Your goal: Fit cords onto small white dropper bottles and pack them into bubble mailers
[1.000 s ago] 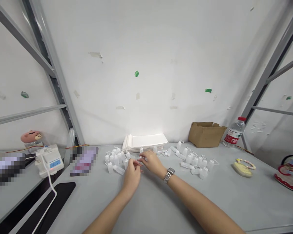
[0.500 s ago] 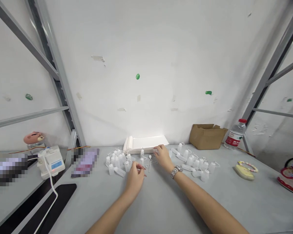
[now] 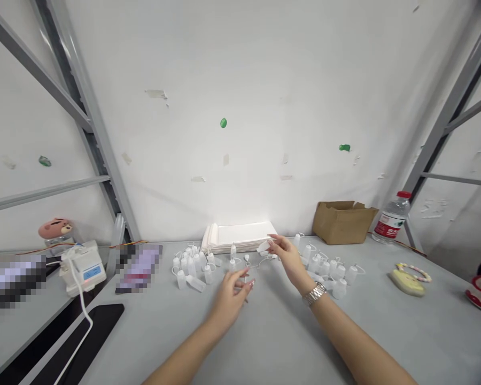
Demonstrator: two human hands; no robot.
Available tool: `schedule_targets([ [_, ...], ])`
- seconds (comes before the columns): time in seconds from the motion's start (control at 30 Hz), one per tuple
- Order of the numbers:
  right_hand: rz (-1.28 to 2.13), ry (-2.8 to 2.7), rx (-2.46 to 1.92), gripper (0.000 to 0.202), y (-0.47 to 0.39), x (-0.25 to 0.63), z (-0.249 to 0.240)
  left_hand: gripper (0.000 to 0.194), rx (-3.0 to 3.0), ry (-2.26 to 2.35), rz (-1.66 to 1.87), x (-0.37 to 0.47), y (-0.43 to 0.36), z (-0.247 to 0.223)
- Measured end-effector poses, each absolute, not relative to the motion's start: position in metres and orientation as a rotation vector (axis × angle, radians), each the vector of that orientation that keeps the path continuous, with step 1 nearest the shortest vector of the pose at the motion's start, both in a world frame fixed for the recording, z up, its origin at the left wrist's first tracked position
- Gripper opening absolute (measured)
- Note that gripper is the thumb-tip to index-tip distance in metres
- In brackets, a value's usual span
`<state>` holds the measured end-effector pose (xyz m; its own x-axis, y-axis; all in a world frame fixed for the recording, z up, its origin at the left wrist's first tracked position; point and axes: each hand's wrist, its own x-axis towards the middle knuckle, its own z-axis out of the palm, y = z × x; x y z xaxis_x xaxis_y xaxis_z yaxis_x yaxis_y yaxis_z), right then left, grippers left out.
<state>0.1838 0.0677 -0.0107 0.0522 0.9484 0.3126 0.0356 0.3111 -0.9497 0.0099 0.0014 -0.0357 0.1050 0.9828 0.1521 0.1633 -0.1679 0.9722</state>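
Observation:
Small translucent squeeze bottles with strap-tethered caps stand and lie in two groups on the grey table (image 3: 264, 331). My right hand (image 3: 291, 262), wearing a metal watch, pinches one small bottle (image 3: 263, 247) at its fingertips, tilted above the table. Below it lies a loose cap with a looped strap (image 3: 268, 258). My left hand (image 3: 229, 295) hovers over the table with fingers bent and apart, nothing visible in them. Another loose cap (image 3: 247, 258) is just beyond its fingertips. An upright bottle (image 3: 208, 274) belongs to the left group, and another bottle (image 3: 339, 289) to the right group.
White flat sheets (image 3: 240, 235) are stacked against the wall. To the right are a cardboard box (image 3: 342, 224), a water bottle (image 3: 390, 222) and a yellow object (image 3: 406, 283) with a bead bracelet. At left lie a blurred phone-like object (image 3: 139, 269), a white power strip (image 3: 83, 270) and a cable.
My right hand has moved right, bringing a small bottle up from beside the sheets. My left hand has shifted slightly right, its fingers spreading.

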Motion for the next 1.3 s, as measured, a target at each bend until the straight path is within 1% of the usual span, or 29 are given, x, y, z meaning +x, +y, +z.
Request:
schedule_targets([
  [0.1,1.472,-1.246,-0.760,0.031,0.054,0.181,0.001,0.043,1.601,1.184,1.342,0.012,-0.007,-0.031],
  [0.17,1.682,-1.239,-0.669,0.027,0.043,0.175,0.002,0.043,1.672,1.233,1.447,0.012,-0.010,-0.029],
  [0.3,1.873,-1.247,-0.598,0.021,0.025,0.157,-0.003,0.035,1.779,1.207,1.520,0.008,-0.014,-0.029],
  [0.4,1.916,-1.304,-0.608,0.017,0.019,0.149,-0.005,0.031,1.792,1.172,1.548,0.006,-0.016,-0.027],
  [0.47,1.814,-1.414,-0.710,0.018,0.023,0.150,-0.006,0.028,1.755,1.194,1.563,0.006,-0.016,-0.023],
  [0.5,1.685,-1.501,-0.813,0.019,0.027,0.153,-0.007,0.026,1.719,1.212,1.571,0.006,-0.017,-0.020],
  [0.57,1.230,-1.698,-1.094,0.018,0.039,0.162,-0.013,0.025,1.624,1.252,1.567,0.005,-0.016,-0.015],
  [0.67,0.318,-1.913,-1.468,0.018,0.057,0.179,-0.027,0.029,1.464,1.291,1.510,0.005,-0.013,-0.012],
  [0.7,0.128,-1.961,-1.545,0.018,0.063,0.184,-0.032,0.031,1.421,1.300,1.487,0.005,-0.012,-0.012],
  [0.73,0.024,-2.000,-1.591,0.018,0.067,0.188,-0.037,0.032,1.389,1.304,1.468,0.005,-0.011,-0.012],
  [0.77,-0.028,-2.026,-1.623,0.019,0.071,0.192,-0.041,0.032,1.370,1.302,1.455,0.005,-0.010,-0.012],
  [0.9,-0.058,-2.041,-1.649,0.022,0.077,0.195,-0.048,0.032,1.396,1.267,1.424,0.006,-0.008,-0.015],
  [1.13,-0.091,-2.030,-1.668,0.015,0.080,0.195,-0.051,0.034,1.437,1.269,1.405,0.006,-0.009,-0.015],
  [1.3,-0.135,-1.963,-1.692,0.019,0.081,0.196,-0.050,0.033,1.449,1.254,1.390,0.007,-0.009,-0.015],
])
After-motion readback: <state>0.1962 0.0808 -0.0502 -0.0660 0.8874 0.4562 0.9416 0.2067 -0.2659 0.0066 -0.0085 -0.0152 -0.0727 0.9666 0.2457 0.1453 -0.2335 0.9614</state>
